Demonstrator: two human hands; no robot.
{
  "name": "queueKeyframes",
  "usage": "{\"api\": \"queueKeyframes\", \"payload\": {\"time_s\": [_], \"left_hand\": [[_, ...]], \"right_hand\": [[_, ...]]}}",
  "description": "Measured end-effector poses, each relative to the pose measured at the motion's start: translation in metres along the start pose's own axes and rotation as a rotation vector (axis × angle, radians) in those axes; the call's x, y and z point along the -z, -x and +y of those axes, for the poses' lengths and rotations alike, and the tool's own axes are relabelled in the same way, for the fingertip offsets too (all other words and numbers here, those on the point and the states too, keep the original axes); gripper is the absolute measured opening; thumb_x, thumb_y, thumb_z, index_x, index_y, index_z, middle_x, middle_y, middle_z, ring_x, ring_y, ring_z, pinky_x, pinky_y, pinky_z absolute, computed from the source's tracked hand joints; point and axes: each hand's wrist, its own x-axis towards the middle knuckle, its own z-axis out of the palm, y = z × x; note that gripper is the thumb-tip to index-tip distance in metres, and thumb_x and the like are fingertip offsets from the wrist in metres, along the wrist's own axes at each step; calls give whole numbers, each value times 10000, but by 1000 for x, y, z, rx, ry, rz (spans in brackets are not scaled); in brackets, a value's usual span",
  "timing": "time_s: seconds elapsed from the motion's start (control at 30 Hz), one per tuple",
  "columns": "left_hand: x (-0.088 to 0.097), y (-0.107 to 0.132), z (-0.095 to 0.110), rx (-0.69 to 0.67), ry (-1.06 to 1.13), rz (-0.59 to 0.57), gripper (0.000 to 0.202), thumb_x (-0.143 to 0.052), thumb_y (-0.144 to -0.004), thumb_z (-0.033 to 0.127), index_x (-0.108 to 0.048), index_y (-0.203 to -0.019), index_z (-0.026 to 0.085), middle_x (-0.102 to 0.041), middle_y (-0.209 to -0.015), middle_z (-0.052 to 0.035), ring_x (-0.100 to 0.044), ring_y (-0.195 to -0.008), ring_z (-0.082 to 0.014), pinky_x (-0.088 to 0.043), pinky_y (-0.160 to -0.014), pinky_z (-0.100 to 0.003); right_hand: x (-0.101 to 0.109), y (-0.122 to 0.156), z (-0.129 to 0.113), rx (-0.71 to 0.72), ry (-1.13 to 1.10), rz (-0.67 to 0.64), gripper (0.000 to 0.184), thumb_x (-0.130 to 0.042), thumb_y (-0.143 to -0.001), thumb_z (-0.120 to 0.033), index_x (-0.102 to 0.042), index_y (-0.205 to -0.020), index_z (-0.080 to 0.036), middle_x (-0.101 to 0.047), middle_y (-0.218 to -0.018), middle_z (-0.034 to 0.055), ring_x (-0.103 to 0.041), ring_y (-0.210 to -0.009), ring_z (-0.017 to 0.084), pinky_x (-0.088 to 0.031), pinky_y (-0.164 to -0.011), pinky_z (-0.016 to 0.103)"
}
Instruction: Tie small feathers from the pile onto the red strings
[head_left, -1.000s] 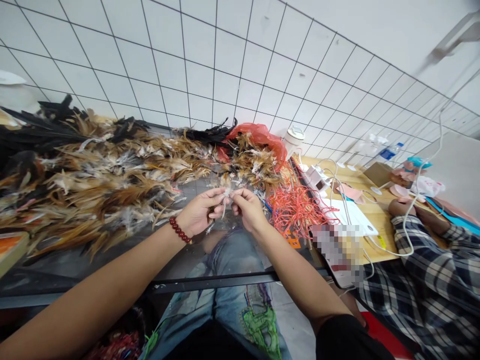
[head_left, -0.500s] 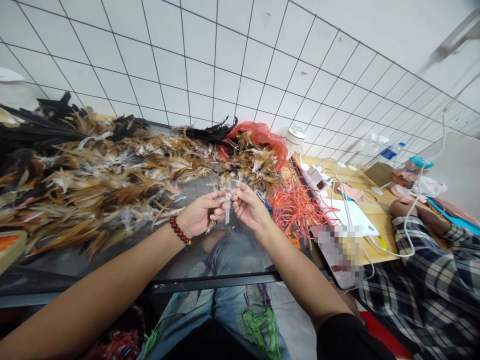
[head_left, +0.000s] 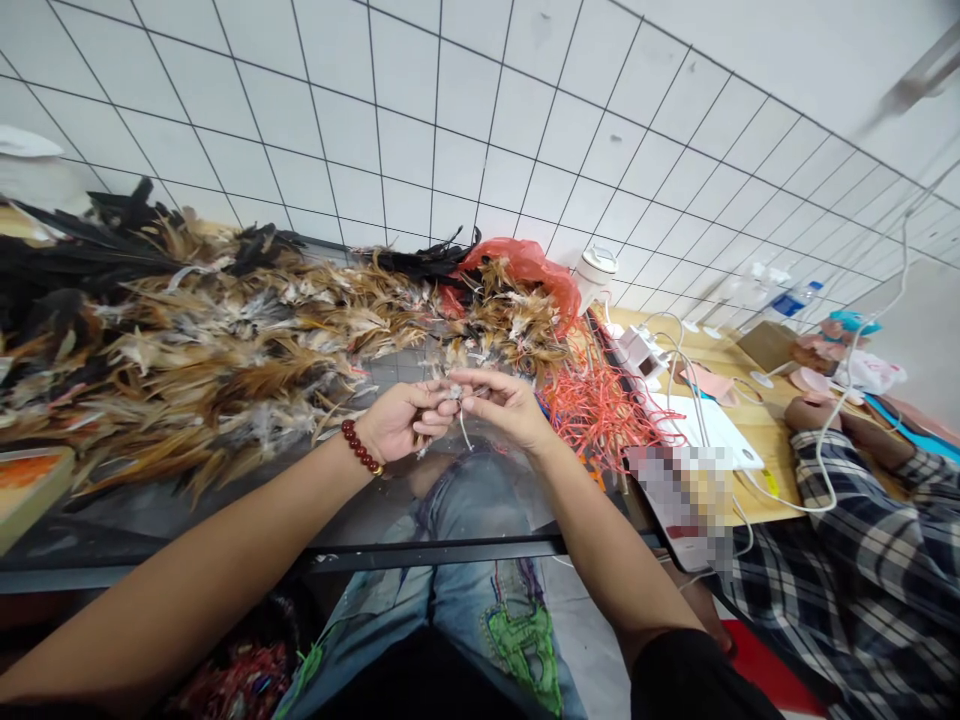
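Note:
My left hand (head_left: pixel 405 420), with a red bead bracelet on the wrist, and my right hand (head_left: pixel 504 404) meet over the glass table (head_left: pixel 225 520), fingers pinched together on a small pale feather (head_left: pixel 459 400) whose thin quill hangs down between them. A wide heap of brown, tan and black feathers (head_left: pixel 195 350) lies just behind and to the left of my hands. A tangle of red-orange strings (head_left: pixel 592 405) sits right of my right hand.
A red plastic bag (head_left: pixel 525 265) with feathers rests against the tiled wall. To the right stand a white cup (head_left: pixel 596 275) and a wooden table (head_left: pixel 757 430) with cables, where a person in a plaid sleeve (head_left: pixel 862 540) sits. An orange box (head_left: pixel 30 480) is at far left.
The small feather hung broad between my fingers before; now only its thin quill shows below them. My right hand has turned palm down and closed in on the left.

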Motion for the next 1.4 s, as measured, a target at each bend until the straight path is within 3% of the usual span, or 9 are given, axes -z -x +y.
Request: {"api": "queueKeyframes", "payload": {"time_s": [0.23, 0.33, 0.43, 0.53, 0.73, 0.93, 1.1, 1.23, 1.4], "left_hand": [[1, -5, -3, 33, -189, 76, 137, -546, -650, -7, -602, -729, 90, -491, -584, -16, -327, -405, -19, -227, -347, -101], [5, -11, -5, -267, -496, 333, 76, -600, -689, 94, -624, -756, 118, -555, -638, -34, -452, -496, -77, -358, -436, -169], [10, -11, -4, -838, -998, 613, 93, -640, -695, 146, -652, -787, 154, -639, -827, -65, -590, -765, -172, -491, -711, -308], [12, -7, -3, -1231, -1485, 508, 149, -660, -742, 211, -695, -885, 189, -661, -956, -79, -590, -953, -229, -443, -893, -405], [9, -5, -12, -1376, -1854, 336, 215, -616, -818, 214, -726, -993, 274, -681, -1037, -75, -571, -1005, -244, -413, -889, -433], [11, -7, -6, -1258, -1517, 326, 163, -565, -848, 202, -708, -770, 195, -701, -849, -63, -615, -812, -180, -461, -773, -343], [2, -6, -7, -819, -878, 392, 136, -633, -817, 273, -664, -767, 150, -629, -622, -12, -497, -463, -84, -391, -483, -223], [-6, -6, -6, -541, -348, 354, 188, -727, -752, 255, -596, -732, 122, -663, -699, -42, -514, -474, -62, -350, -415, -167], [-6, -5, -3, -419, -219, 312, 163, -706, -769, 172, -565, -717, 110, -582, -606, 1, -477, -433, -41, -347, -386, -136]], "right_hand": [[-2, -2, 2, -114, 14, 73, 232, -794, -652, -368, -752, -805, -198, -704, -728, 1, -610, -592, 93, -532, -598, 235], [-4, -8, 10, -200, -159, 281, 242, -817, -604, -338, -733, -763, -177, -643, -574, -34, -558, -500, 73, -526, -554, 220], [-3, -14, 12, -232, -336, 492, 210, -823, -574, -259, -716, -728, -164, -607, -544, -47, -529, -490, 57, -529, -536, 192], [-1, -17, 11, -245, -436, 601, 179, -811, -576, -200, -700, -710, -157, -610, -555, -42, -533, -513, 55, -542, -556, 178], [-9, -16, 12, -247, -446, 572, 197, -821, -557, -218, -700, -703, -163, -608, -543, -48, -537, -512, 54, -539, -537, 166], [-12, -14, 20, -225, -325, 519, 276, -836, -545, -306, -713, -750, -170, -619, -562, -43, -550, -528, 73, -556, -609, 227], [-13, -9, 25, -30, 138, 401, 198, -745, -676, -366, -736, -791, -205, -687, -735, 8, -590, -584, 109, -525, -623, 270], [-16, -2, 19, 192, 526, 320, 133, -652, -793, -322, -746, -849, -245, -702, -873, 50, -632, -777, 161, -523, -781, 321], [-18, 5, 11, 303, 647, 123, 187, -604, -833, -263, -730, -970, -270, -697, -1013, 71, -632, -974, 187, -497, -931, 354]]}}
